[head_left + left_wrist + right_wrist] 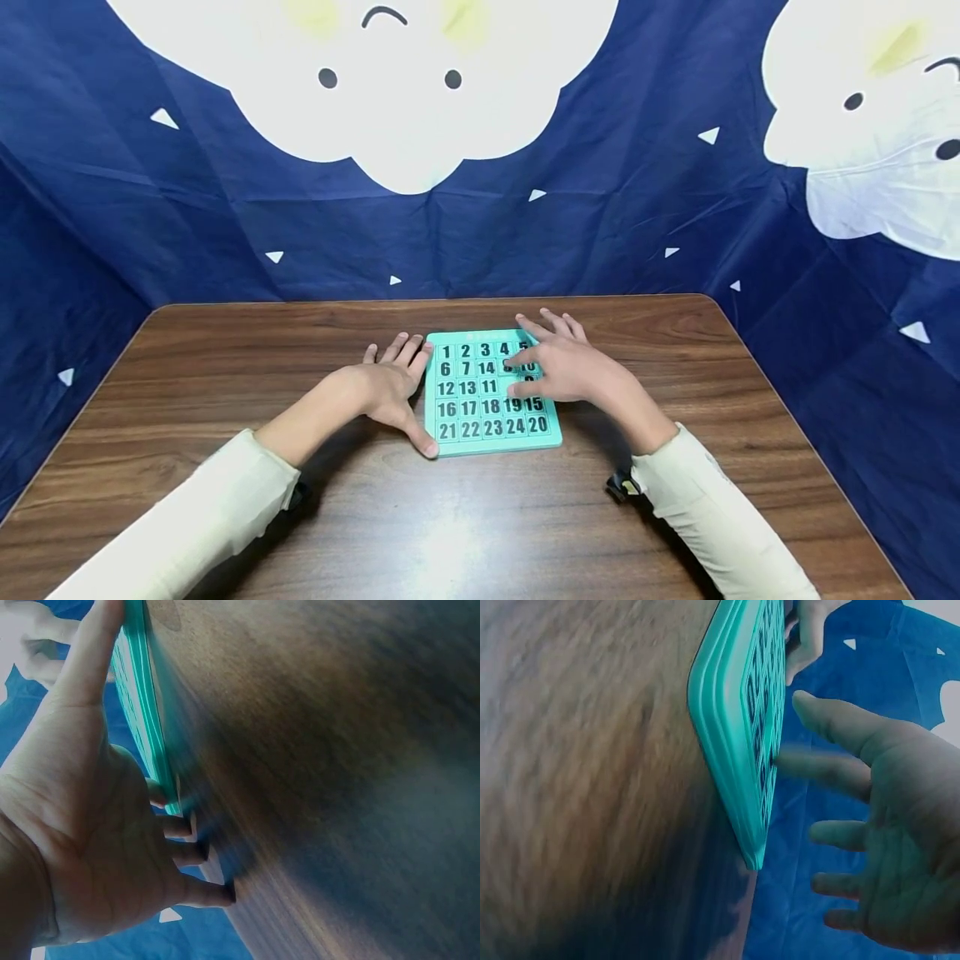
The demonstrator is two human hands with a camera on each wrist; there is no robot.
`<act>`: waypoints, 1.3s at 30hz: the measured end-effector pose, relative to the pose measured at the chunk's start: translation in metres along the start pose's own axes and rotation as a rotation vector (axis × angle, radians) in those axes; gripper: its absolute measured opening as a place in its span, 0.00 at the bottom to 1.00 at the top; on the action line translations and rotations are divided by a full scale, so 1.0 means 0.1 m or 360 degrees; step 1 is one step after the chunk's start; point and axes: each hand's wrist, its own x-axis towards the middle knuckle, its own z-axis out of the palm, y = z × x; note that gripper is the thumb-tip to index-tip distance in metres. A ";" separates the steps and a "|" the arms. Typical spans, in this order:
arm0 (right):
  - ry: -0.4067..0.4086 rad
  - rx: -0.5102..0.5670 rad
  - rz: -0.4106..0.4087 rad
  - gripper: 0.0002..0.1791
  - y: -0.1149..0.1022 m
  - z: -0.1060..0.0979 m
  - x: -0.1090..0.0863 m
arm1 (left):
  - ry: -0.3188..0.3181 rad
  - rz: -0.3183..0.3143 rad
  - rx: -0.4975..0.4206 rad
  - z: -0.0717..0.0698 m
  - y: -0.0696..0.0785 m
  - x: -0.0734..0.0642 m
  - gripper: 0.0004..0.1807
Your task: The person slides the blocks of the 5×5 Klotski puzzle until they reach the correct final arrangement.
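Observation:
A turquoise number slide puzzle [489, 387] lies flat on the wooden table, its square tiles printed with black numbers in rows. Along its left side rests my left hand [382, 390], fingers spread, the thumb at the near left corner and the index finger by the far left edge. In the left wrist view, the other fingertips of the left hand [97, 817] reach down to the tabletop. My right hand [566, 367] hovers over the right part of the puzzle, with the index fingertip on a tile right of the 14. The right wrist view shows its thumb raised off the tiles and the remaining fingers extended.
The brown wooden table [480, 517] has rounded far corners. Behind it hangs a dark blue cloth [480, 242] with white clouds and small triangles, which also runs down both sides. A small black device [622, 485] sits at the right cuff.

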 end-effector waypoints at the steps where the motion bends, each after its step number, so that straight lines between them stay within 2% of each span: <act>1: -0.0011 0.0013 -0.0035 0.27 -0.01 0.01 0.01 | -0.0002 -0.0001 -0.0002 0.00 0.00 0.00 0.98; 4: -0.0077 0.0072 -0.0144 0.29 -0.05 0.05 0.00 | -0.0001 -0.0002 -0.0006 0.01 -0.01 -0.01 0.98; 6: -0.0114 0.0108 -0.0166 0.28 -0.06 0.06 -0.02 | 0.0000 -0.0001 -0.0004 0.01 -0.02 -0.01 0.98; 11: -0.0034 0.0079 -0.0043 0.19 -0.01 0.03 -0.06 | 0.0002 0.0007 -0.0010 0.00 -0.02 -0.01 0.98; 14: -0.0012 0.0093 -0.0043 0.24 0.00 0.04 -0.01 | -0.0002 -0.0002 -0.0012 0.00 -0.02 -0.01 0.98; 18: -0.0073 0.0130 -0.0074 0.34 -0.03 0.10 0.04 | -0.0009 -0.0001 -0.0012 0.01 -0.02 -0.01 0.98; 24: -0.0164 0.0191 -0.0127 0.29 -0.03 0.09 -0.05 | 0.0000 0.0002 -0.0004 0.01 -0.01 0.00 0.98; 26: -0.0124 0.0186 -0.0146 0.29 0.00 0.07 -0.07 | 0.0000 -0.0002 0.0001 0.00 0.00 0.00 0.98; 30: -0.0008 0.0120 -0.0077 0.31 0.08 0.05 -0.07 | -0.0006 0.0002 0.0015 -0.01 0.01 0.01 0.98; 33: -0.0018 0.0114 -0.0040 0.33 0.09 0.08 -0.04 | -0.0008 0.0004 0.0019 -0.01 0.01 0.02 0.98; 37: -0.0070 0.0168 -0.0071 0.36 0.04 0.13 -0.01 | -0.0008 -0.0003 0.0020 0.00 0.00 0.02 0.98; 39: -0.0053 0.0179 -0.0084 0.36 0.05 0.11 -0.03 | -0.0009 -0.0006 0.0018 0.00 0.01 0.02 0.98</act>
